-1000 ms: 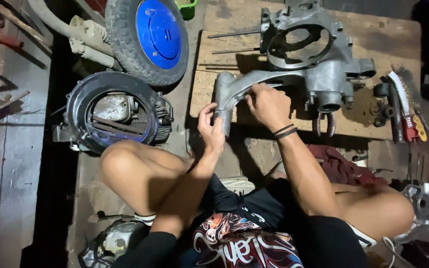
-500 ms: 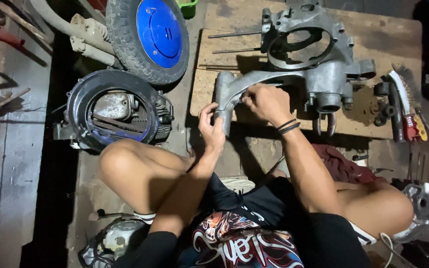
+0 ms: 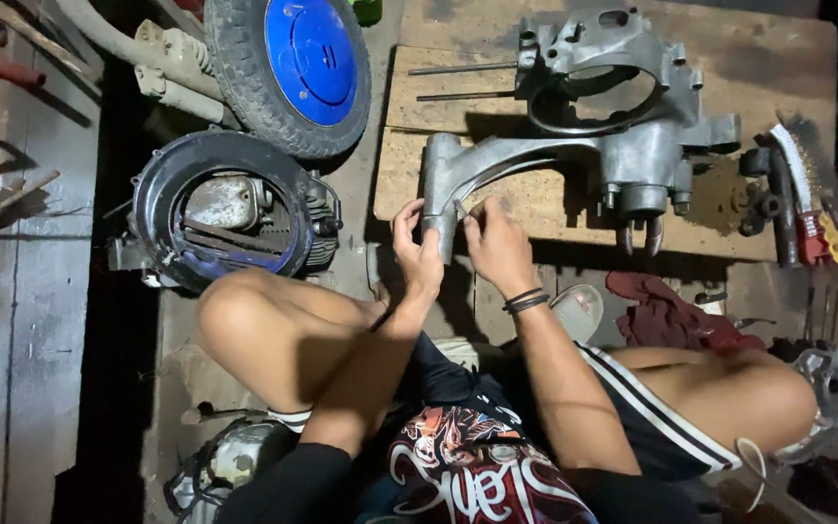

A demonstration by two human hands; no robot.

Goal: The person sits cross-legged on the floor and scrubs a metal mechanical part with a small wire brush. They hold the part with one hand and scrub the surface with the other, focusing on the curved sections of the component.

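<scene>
The right hand has drawn back from the curved arm of the grey metal engine casing to its tubular end, where it now meets the left hand. In the head view, the left hand's grip is clamped round that tube end, fingers wrapped on its left side; the right hand's fingertips pinch at the tube's right edge, though what they pinch is too small to tell. The casing lies on a wooden board on the floor, just beyond the person's bent knees. To the left stand a round black fan housing and a tyre with a blue hub. To the right of the casing lie a wire brush and dark tools; a red rag sits near the right knee.
</scene>
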